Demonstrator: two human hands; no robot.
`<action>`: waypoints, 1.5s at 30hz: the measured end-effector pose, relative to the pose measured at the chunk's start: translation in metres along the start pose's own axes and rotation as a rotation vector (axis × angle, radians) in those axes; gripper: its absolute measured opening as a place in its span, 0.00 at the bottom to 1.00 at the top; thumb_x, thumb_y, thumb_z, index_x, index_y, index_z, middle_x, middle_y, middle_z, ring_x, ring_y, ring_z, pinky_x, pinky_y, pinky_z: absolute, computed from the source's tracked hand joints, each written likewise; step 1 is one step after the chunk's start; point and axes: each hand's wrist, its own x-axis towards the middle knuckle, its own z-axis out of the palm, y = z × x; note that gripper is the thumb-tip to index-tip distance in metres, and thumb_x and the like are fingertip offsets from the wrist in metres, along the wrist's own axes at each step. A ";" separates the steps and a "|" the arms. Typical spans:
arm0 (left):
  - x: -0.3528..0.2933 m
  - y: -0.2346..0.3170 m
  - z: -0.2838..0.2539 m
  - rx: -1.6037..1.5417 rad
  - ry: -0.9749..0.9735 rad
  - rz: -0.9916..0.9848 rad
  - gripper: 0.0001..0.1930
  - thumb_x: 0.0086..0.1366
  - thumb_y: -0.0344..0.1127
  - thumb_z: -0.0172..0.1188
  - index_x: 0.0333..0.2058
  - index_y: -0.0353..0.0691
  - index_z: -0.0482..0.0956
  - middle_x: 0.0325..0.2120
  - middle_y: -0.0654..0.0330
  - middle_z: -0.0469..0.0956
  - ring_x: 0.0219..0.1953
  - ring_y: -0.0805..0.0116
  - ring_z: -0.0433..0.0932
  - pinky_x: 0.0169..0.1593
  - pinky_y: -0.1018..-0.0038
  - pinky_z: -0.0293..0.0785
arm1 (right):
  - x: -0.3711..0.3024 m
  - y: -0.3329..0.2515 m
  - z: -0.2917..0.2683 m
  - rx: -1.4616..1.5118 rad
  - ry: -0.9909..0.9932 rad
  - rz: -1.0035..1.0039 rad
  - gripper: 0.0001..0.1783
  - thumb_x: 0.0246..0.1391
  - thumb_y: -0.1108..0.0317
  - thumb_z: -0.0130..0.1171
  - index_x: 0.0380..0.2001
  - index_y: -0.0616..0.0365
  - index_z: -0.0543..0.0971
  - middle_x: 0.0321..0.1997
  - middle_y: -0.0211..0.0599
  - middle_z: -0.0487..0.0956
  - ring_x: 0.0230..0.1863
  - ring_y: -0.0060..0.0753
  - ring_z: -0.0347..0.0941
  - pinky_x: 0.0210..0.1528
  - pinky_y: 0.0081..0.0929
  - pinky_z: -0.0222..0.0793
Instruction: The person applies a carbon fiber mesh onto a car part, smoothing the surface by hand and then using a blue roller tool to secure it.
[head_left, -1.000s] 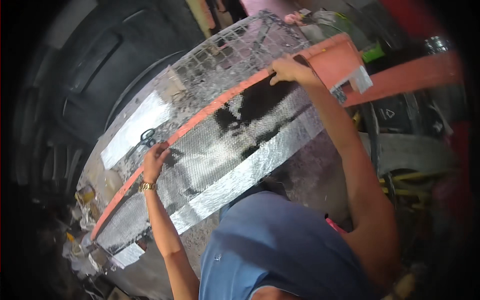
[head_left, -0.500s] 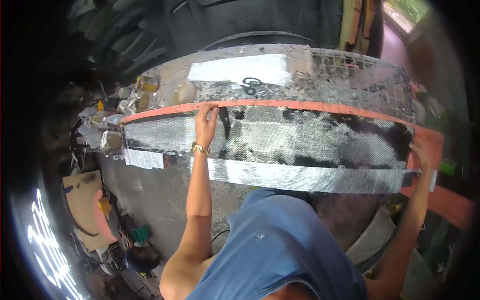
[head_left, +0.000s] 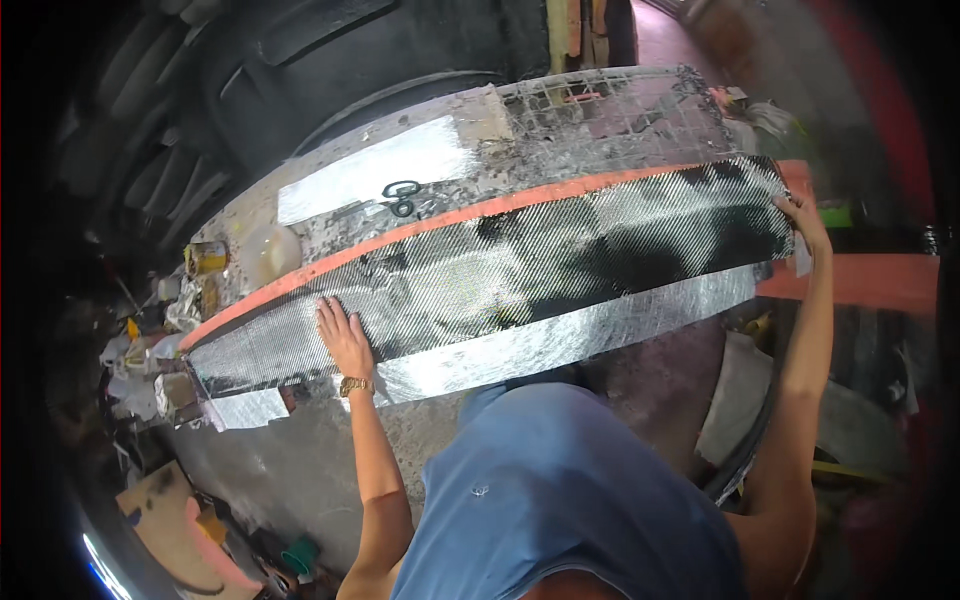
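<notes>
A long strip of black-and-silver woven cloth, looking like carbon fibre cloth [head_left: 550,265], stretches across in front of me over a long orange-red piece [head_left: 440,218]. My left hand [head_left: 346,337] lies flat on the cloth's left part, fingers stretched out. At the far right end, my right hand [head_left: 805,218] pinches the cloth's edge; some of its fingertips are hidden. Along the near side, a shiny whitish fibre sheet [head_left: 560,338] sticks out from beneath the cloth. A smaller whitish piece [head_left: 248,409] shows at the left.
Behind the strip, black-handled scissors [head_left: 402,198] and a white sheet [head_left: 375,170] lie on a stained table [head_left: 330,232]. A yellow can [head_left: 207,257] and a pale round container [head_left: 272,253] stand at the left. Brown board [head_left: 160,525] and a green cup [head_left: 299,553] are low left.
My left hand has left the strip's far edge and now rests flat on the cloth. The cloth's right end has shifted away with my right hand, covering more orange. The view has turned.
</notes>
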 end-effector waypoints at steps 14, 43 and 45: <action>-0.003 -0.007 -0.001 0.017 -0.023 -0.072 0.29 0.75 0.43 0.43 0.70 0.36 0.57 0.73 0.48 0.50 0.74 0.45 0.49 0.73 0.50 0.43 | -0.011 -0.052 -0.036 -0.040 -0.035 -0.048 0.15 0.64 0.63 0.60 0.47 0.63 0.79 0.43 0.28 0.82 0.42 0.18 0.77 0.48 0.23 0.72; 0.020 0.049 0.016 0.004 0.007 -0.189 0.33 0.75 0.49 0.41 0.72 0.38 0.50 0.74 0.45 0.46 0.74 0.40 0.45 0.73 0.46 0.39 | 0.056 0.088 0.011 0.214 -0.146 0.126 0.18 0.64 0.61 0.60 0.52 0.59 0.79 0.43 0.26 0.83 0.39 0.18 0.78 0.46 0.21 0.73; 0.026 0.052 0.015 -0.002 0.024 -0.200 0.33 0.75 0.49 0.41 0.72 0.38 0.51 0.74 0.45 0.45 0.74 0.40 0.45 0.73 0.46 0.39 | 0.041 0.093 0.012 0.259 -0.165 0.112 0.20 0.64 0.60 0.60 0.54 0.60 0.78 0.47 0.29 0.83 0.42 0.18 0.78 0.46 0.22 0.72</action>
